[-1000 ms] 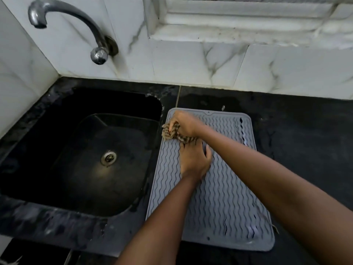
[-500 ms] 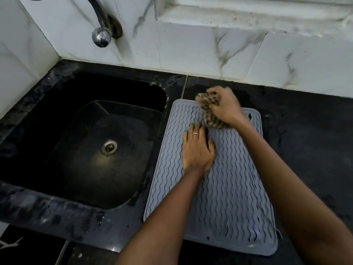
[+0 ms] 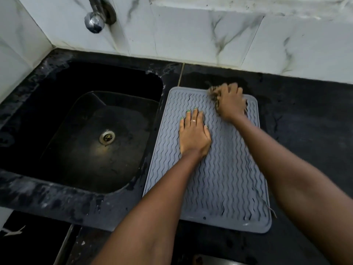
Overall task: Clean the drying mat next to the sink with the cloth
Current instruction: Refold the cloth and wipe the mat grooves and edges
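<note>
A grey drying mat [image 3: 225,184] with wavy ridges lies on the black counter, just right of the sink [image 3: 80,123]. My left hand [image 3: 193,133] presses flat on the mat's upper middle, fingers straight. My right hand [image 3: 230,103] grips a bunched brown patterned cloth [image 3: 213,94] at the mat's far right corner. The cloth is blurred and mostly hidden under that hand.
The black sink has a metal drain [image 3: 107,137]. A chrome tap [image 3: 95,22] juts from the white marble wall above it. Black counter [image 3: 309,121] stretches right of the mat. The counter's front edge runs along the bottom.
My right hand has carried the cloth from the mat's far left edge across to its far right corner. My left hand has stayed flat on the mat.
</note>
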{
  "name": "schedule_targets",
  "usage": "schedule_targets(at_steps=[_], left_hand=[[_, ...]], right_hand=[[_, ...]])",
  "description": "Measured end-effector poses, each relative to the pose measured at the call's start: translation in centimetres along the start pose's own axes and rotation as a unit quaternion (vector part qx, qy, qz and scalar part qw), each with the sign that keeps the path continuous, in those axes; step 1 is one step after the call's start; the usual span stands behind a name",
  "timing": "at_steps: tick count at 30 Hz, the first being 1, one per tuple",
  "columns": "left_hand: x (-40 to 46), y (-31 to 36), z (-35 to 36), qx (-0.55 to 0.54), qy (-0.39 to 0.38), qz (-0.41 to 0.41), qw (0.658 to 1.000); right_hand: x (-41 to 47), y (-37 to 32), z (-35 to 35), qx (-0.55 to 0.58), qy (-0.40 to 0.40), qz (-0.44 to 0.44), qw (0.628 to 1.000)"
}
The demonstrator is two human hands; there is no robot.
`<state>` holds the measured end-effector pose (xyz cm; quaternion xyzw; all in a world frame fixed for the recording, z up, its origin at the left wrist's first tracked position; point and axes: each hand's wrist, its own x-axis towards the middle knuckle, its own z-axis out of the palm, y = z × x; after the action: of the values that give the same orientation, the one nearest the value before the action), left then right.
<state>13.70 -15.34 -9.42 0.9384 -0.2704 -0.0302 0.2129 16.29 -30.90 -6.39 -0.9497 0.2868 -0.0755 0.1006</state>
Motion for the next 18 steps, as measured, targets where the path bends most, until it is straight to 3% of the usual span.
schedule_targets(at_steps=[3, 7, 11, 15, 18], left_hand=[[-0.1, 0.0, -0.1, 0.000, 0.002, 0.000, 1.000], [0.2, 0.0, 0.1, 0.003, -0.007, -0.004, 1.000], [0.3, -0.1, 0.2, -0.012, -0.017, -0.004, 1.000], [0.2, -0.1, 0.3, -0.003, -0.006, -0.002, 1.000], [0.1, -0.2, 0.5, 0.012, -0.001, 0.005, 1.000]], right_hand=[[1.6, -0.3, -2.0, 0.044, -0.065, 0.028, 0.997], [-5.3, -0.6, -3.9, 0.120, 0.023, 0.011, 0.992], [-14.8, -0.5, -0.7, 0.057, 0.053, -0.018, 0.997], [-10.7, -0.6, 0.7, 0.036, 0.124, -0.015, 0.992], [-5.2, -0.3, 1.2, 0.007, 0.132, 0.017, 0.991]])
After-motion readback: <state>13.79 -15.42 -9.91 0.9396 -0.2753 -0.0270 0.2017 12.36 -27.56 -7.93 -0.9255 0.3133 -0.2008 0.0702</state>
